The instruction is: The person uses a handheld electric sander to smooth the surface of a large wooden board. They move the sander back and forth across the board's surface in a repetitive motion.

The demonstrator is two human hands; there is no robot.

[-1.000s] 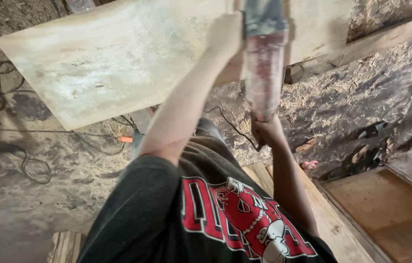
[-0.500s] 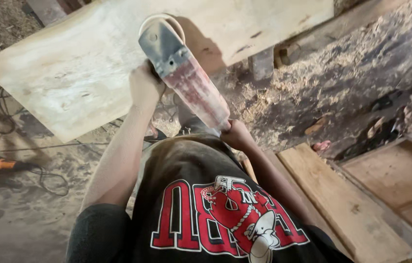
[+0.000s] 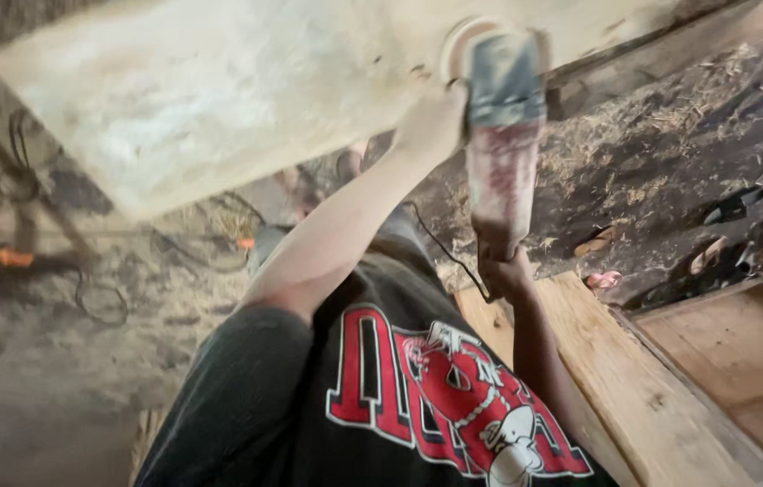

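at the far left of the wooden board (image 3: 219, 99), black cables (image 3: 97, 298) loop over the sawdust-covered floor (image 3: 29, 379), and a small orange object (image 3: 13, 257) lies among them, too blurred to name for certain. the board itself is a large pale panel, tilted across the upper part of the view, its surface dusty and scuffed white in patches. below the board's lower edge the person's black t-shirt (image 3: 381, 406) with a red and white print fills the bottom middle.

toward the board's right end, the left hand (image 3: 433, 122) is raised with the arm stretched out, its fingers clenched around the grey front part of an angle grinder (image 3: 500, 135), just beside the head. the grinder's round guard and disc sit against the board's face near its upper right edge, and the red body runs down away from the board. at the tail of that body, below the board, the right hand (image 3: 508, 271) grasps the rear of the tool, fingers wrapped around it; a black power cord (image 3: 440, 248) trails off from there.

right of the board, wood shavings (image 3: 661, 144) cover the dark ground, a couple of sandals (image 3: 731, 206) lie among them, and light wooden planks (image 3: 634, 379) and a framed panel (image 3: 742, 352) lie at the lower right.
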